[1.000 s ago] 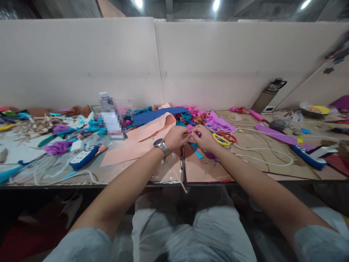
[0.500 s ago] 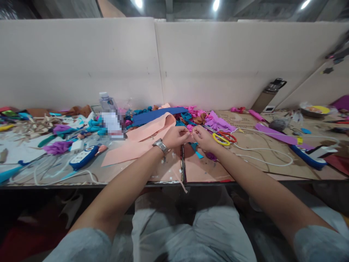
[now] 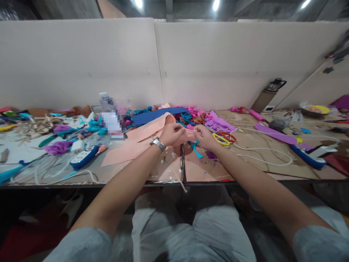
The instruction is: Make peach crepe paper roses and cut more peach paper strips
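Observation:
My left hand (image 3: pixel 171 133), with a metal watch (image 3: pixel 159 144) on the wrist, and my right hand (image 3: pixel 203 136) meet above the middle of the worktable (image 3: pixel 207 171). Both hands pinch a small salmon-pink felt piece (image 3: pixel 188 135) stretched between them, fingers closed on it. A long strip of the same salmon felt (image 3: pixel 136 143) lies on the table just left of the hands. Scissors with yellow and red handles (image 3: pixel 225 138) lie right beside my right hand.
Felt scraps in pink, purple, teal and blue (image 3: pixel 201 118) are piled behind the hands. A water bottle (image 3: pixel 110 116) stands at the left, two blue glue guns (image 3: pixel 84 157) (image 3: pixel 308 156) with white cables lie on either side, and a flask (image 3: pixel 268 95) leans at the back right.
My hands have lifted slightly and drawn apart, and the salmon felt piece now shows stretched between them.

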`<state>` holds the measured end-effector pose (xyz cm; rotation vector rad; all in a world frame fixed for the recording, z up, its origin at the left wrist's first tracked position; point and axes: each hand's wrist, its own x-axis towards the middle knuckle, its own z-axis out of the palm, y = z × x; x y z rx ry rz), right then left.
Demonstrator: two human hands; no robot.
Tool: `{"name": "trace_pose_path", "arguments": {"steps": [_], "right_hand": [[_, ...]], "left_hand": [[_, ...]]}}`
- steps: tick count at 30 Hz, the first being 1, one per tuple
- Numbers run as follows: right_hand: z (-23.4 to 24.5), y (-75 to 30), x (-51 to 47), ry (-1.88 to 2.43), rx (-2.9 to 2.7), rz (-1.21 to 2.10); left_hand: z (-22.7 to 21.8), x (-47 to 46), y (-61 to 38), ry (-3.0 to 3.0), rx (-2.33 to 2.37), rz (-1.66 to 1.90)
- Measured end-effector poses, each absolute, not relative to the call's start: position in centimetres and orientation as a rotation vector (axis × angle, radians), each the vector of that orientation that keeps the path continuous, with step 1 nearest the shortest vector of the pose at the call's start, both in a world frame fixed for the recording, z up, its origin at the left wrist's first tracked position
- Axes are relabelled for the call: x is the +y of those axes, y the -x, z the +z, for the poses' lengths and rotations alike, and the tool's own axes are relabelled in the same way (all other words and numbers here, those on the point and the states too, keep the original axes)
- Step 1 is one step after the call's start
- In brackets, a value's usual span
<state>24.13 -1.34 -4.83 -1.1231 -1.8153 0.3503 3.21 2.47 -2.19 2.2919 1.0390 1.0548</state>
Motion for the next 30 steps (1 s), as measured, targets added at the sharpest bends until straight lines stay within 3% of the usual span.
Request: {"name": "trace_pose_path", "arguments": {"steps": [30], "right_hand": [[-4.71,-23.74,-1.83,1.116,-1.704,0.526]], "left_hand": [[-1.99,2.13,-3.28,-2.287,0.95,0.956]]}}
